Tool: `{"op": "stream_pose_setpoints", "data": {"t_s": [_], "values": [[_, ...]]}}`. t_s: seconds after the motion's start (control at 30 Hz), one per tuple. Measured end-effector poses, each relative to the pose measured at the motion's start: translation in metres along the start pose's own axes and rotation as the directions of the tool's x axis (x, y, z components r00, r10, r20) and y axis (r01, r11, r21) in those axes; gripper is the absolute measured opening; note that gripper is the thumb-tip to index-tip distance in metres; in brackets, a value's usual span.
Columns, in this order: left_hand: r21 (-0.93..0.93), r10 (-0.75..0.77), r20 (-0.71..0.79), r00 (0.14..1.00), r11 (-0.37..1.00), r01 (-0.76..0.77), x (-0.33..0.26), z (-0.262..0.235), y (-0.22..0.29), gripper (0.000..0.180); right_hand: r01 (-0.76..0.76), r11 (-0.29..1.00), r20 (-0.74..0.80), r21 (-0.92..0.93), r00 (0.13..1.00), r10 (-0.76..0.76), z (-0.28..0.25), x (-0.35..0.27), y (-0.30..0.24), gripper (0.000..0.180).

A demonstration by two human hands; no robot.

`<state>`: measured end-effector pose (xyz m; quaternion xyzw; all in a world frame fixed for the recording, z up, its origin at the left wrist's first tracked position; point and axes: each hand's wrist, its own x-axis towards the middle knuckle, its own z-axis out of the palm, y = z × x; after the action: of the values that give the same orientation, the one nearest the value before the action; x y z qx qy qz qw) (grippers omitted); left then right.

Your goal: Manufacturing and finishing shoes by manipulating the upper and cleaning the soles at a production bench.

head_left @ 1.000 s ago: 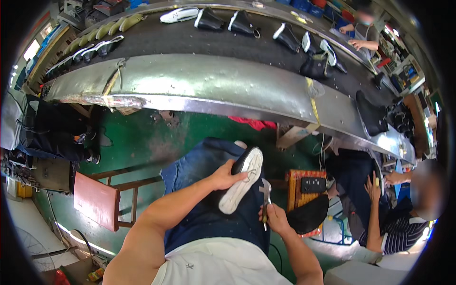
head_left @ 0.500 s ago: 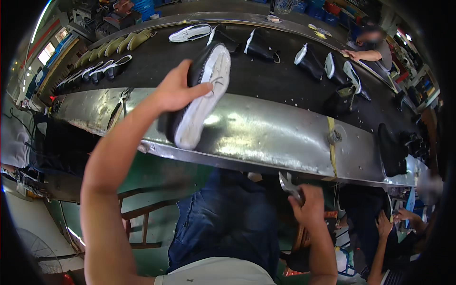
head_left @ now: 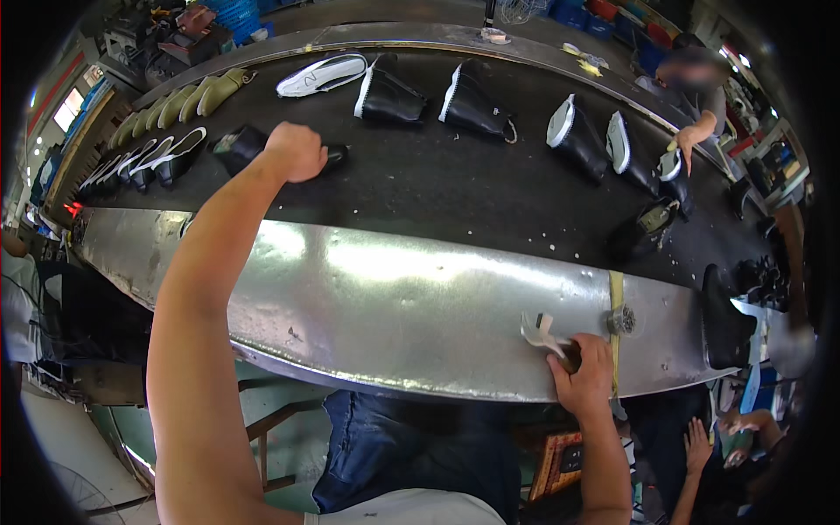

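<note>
My left hand (head_left: 296, 152) is closed around the middle of a black shoe (head_left: 238, 150) on the dark belt. The shoe shows on both sides of the fist, and its white underside is out of sight. A row of black shoes with white edges (head_left: 182, 157) lies just left of it. Over the metal ledge (head_left: 420, 306), my right hand (head_left: 584, 374) grips lasting pincers (head_left: 544, 334) by the handles, their silvery jaws pointing up and left. A small round container (head_left: 622, 321) stands right of that hand, by a yellow strip (head_left: 616, 289).
Across the belt (head_left: 394, 188) stand several black shoes (head_left: 573, 140) with white undersides, a white-soled one (head_left: 321, 75) and olive shoes (head_left: 214, 94). A black boot (head_left: 726, 319) stands at the ledge's right end. Opposite, a person's hand (head_left: 696, 134) touches a shoe.
My left hand has carried the black shoe from over the ledge onto the belt, turning its white underside out of view. My right hand has risen over the ledge with the pincers.
</note>
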<state>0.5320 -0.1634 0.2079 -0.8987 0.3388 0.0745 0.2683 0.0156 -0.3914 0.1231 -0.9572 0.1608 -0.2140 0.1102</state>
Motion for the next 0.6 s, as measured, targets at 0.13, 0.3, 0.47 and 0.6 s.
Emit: {"op": "stream_pose_setpoints", "data": {"t_s": [0.13, 0.3, 0.47, 0.6], "values": [[-0.622, -0.329, -0.372, 0.868, 0.782, 0.030, 0.098, 0.031, -0.003, 0.048, 0.015, 0.999, -0.002, 0.030, 1.000, -0.015, 0.009, 0.005, 0.002, 0.048], [-0.994, -0.651, -0.095, 0.753, 0.098, -0.040, 0.187, 0.040, 0.040, 0.056, -0.026, 0.998, 0.078, 0.053, 0.997, 0.022, 0.006, 0.013, -0.004, 0.049], [-0.963, -0.490, 0.070, 0.869, -0.260, -0.070, 0.214, 0.047, 0.043, 0.058, 0.027, 0.996, 0.064, 0.084, 0.997, -0.032, 0.006, 0.020, -0.008, 0.051], [-0.757, -0.397, 0.142, 0.907, -0.634, -0.159, 0.176, 0.010, 0.093, 0.055, 0.018, 0.998, 0.047, 0.061, 0.999, -0.021, 0.007, 0.017, -0.007, 0.050]]}}
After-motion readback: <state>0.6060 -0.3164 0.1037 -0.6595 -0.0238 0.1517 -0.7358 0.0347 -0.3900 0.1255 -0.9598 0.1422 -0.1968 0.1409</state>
